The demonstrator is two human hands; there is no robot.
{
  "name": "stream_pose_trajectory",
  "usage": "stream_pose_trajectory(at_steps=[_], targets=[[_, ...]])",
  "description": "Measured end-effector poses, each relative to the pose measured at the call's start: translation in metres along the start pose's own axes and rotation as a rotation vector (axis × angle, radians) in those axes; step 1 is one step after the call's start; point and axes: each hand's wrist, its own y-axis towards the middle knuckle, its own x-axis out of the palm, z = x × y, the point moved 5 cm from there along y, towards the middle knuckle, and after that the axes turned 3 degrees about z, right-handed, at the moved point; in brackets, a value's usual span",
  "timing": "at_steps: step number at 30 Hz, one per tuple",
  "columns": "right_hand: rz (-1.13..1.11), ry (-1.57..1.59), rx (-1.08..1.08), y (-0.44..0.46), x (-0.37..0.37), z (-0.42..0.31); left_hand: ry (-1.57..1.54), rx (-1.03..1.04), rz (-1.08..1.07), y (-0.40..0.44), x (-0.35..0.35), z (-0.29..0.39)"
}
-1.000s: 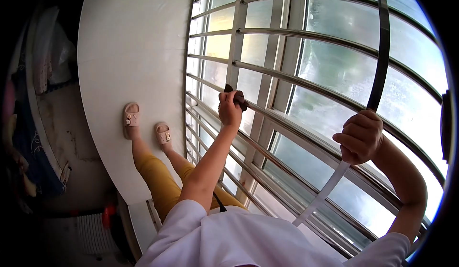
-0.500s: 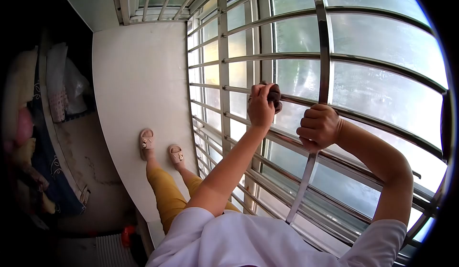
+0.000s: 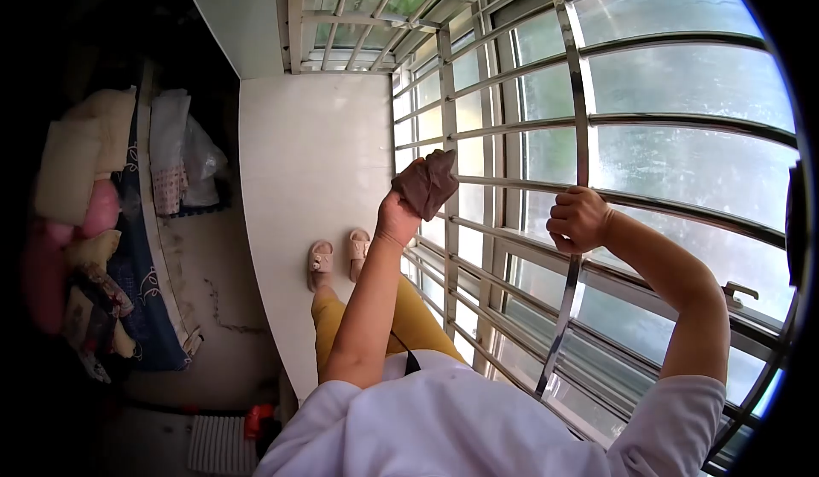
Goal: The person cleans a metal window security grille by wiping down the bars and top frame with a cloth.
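Note:
A crumpled brown cloth [image 3: 428,185] is in my left hand [image 3: 397,218], held off the bars over the white ledge; it hides most of the fingers. To the right, my right hand [image 3: 579,220] is wrapped round the flat vertical metal bar [image 3: 581,119] of the window grille. Round horizontal bars [image 3: 682,122] run on both sides of that hand. Behind the grille are hazy glass panes [image 3: 674,76] in metal frames.
My sandalled feet stand on the white ledge [image 3: 316,144]. Lower at the left lie folded bedding [image 3: 102,212], plastic bags [image 3: 200,157] and a ribbed white object [image 3: 220,445] beside something red [image 3: 256,421]. A second barred window [image 3: 367,20] is at the top.
My left hand has drawn the cloth away from the bars, to the left, and the cloth is more spread out. My right hand remains on the vertical bar. The view has shifted leftward.

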Motion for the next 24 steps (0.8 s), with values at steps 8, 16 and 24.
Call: stream_pose_trajectory(at_steps=[8,16,24], targets=[[0.035,0.006,-0.013,-0.006,0.006,0.002,0.249,0.081,-0.024,-0.002,0.033,0.033],[-0.025,0.006,0.082,-0.009,0.011,0.004,0.339,0.112,0.357,0.053,0.016,0.037],[-0.807,-0.109,0.487,0.021,0.048,0.017,0.381,0.042,0.460,0.105,0.035,0.026]])
